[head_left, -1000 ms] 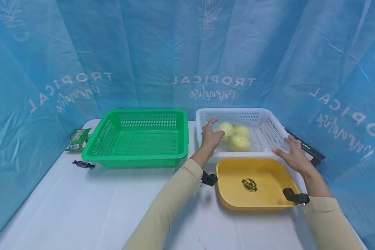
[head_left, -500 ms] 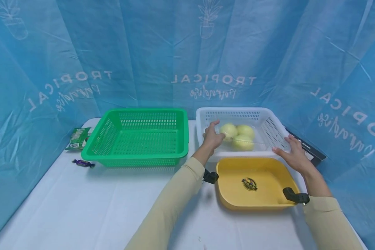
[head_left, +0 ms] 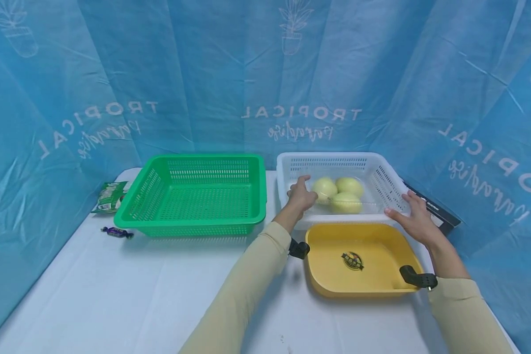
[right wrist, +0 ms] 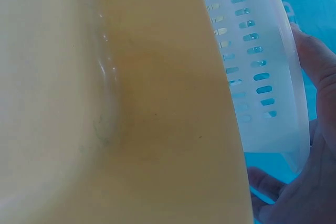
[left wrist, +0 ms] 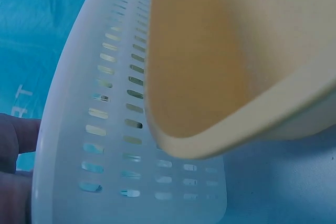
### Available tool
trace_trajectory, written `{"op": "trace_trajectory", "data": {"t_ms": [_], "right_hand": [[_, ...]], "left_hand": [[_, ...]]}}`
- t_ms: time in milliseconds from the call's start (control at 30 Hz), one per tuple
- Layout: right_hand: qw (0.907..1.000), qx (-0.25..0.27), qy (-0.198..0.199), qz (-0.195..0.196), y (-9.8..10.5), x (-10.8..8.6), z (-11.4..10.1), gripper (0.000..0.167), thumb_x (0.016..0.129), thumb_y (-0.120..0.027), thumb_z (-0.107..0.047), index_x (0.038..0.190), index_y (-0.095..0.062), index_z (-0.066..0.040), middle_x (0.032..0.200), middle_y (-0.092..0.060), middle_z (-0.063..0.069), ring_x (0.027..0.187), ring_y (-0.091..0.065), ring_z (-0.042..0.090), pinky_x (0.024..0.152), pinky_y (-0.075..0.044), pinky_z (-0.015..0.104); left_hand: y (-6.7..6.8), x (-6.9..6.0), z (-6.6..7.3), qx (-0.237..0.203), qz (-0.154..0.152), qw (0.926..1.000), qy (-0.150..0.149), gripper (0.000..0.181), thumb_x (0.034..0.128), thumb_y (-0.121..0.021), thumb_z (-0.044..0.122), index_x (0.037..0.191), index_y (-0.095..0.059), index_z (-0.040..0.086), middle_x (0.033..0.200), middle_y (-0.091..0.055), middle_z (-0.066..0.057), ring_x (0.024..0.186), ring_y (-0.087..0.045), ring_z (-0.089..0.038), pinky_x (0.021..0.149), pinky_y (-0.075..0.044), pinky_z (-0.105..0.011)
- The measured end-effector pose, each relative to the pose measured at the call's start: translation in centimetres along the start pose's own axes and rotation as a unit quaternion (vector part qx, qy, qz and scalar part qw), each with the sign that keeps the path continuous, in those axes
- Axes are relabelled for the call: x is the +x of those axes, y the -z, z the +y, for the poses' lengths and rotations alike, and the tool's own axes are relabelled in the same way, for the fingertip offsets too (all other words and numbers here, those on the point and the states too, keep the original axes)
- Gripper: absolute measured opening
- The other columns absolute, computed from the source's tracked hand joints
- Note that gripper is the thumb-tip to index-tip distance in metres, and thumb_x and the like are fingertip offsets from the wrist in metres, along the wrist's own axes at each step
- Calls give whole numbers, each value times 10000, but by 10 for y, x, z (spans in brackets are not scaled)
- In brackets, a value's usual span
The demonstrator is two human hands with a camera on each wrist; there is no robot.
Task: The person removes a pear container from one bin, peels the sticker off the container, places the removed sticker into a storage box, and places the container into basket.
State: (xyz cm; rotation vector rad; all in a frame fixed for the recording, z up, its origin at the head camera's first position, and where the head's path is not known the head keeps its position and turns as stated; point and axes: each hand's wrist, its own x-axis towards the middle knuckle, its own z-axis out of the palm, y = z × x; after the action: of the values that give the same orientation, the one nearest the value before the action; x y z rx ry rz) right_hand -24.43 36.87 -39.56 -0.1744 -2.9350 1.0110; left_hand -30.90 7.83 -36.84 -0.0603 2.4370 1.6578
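Observation:
Three round pale green fruits sit in a clear plastic container inside the white slotted basket. At the container's left front corner, my left hand pinches its edge; the thumb is beside the nearest fruit, and some fingers are hidden. My right hand grips the basket's right front corner. In the right wrist view, its thumb lies over the rim of the white basket and other fingers show past the corner. Directly in front stands a yellow plastic basin with a round sticker on its floor.
A green slotted basket stands to the left with nothing in it. Beyond its left side lie a green snack packet and a purple wrapped candy. A black flat box leans by the right hand. Blue curtains enclose the table.
The fruits have shifted slightly right, and the left one sits lower as the clear container settles level. My left hand has dipped a little. The right hand keeps its place on the basket.

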Motion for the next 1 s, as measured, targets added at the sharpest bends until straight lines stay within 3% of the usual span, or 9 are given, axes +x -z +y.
{"op": "trace_trajectory", "data": {"t_ms": [233, 433, 633, 1000], "right_hand": [[10000, -49, 0, 8, 0, 1, 0, 965, 870, -551, -558, 1518, -43, -55, 1575, 169, 171, 1344, -98, 573, 935, -226, 787], [9999, -58, -55, -68, 1, 1, 0, 977, 871, -525, -587, 1516, -29, -46, 1568, 174, 193, 1336, -97, 576, 939, -222, 787], [9998, -99, -53, -155, 3, 2, 1, 979, 875, -504, -602, 1510, -31, -26, 1560, 181, 211, 1335, -69, 585, 936, -211, 793], [9998, -67, -84, -153, 4, 1, -1, 979, 876, -513, -594, 1509, -31, -23, 1561, 180, 207, 1341, -2, 595, 940, -183, 803]], "left_hand": [[1, -1, 0, 56, 28, 10000, -45, 654, 873, -522, 55, 1456, -321, 272, 1490, -312, -120, 1380, -259, -306, 924, -447, -420], [3, -5, 1, -47, 57, 9995, -312, 664, 869, -529, 56, 1462, -317, 265, 1507, -302, -110, 1368, -283, -298, 744, -458, -322], [5, -8, 0, -274, 246, 9983, -448, 633, 866, -547, 80, 1440, -354, 265, 1495, -320, -80, 1374, -298, -275, 938, -467, -403], [20, -23, -3, -580, 163, 9943, -881, 623, 861, -542, 102, 1440, -364, 249, 1518, -294, -85, 1392, -311, -276, 949, -459, -412]]}}
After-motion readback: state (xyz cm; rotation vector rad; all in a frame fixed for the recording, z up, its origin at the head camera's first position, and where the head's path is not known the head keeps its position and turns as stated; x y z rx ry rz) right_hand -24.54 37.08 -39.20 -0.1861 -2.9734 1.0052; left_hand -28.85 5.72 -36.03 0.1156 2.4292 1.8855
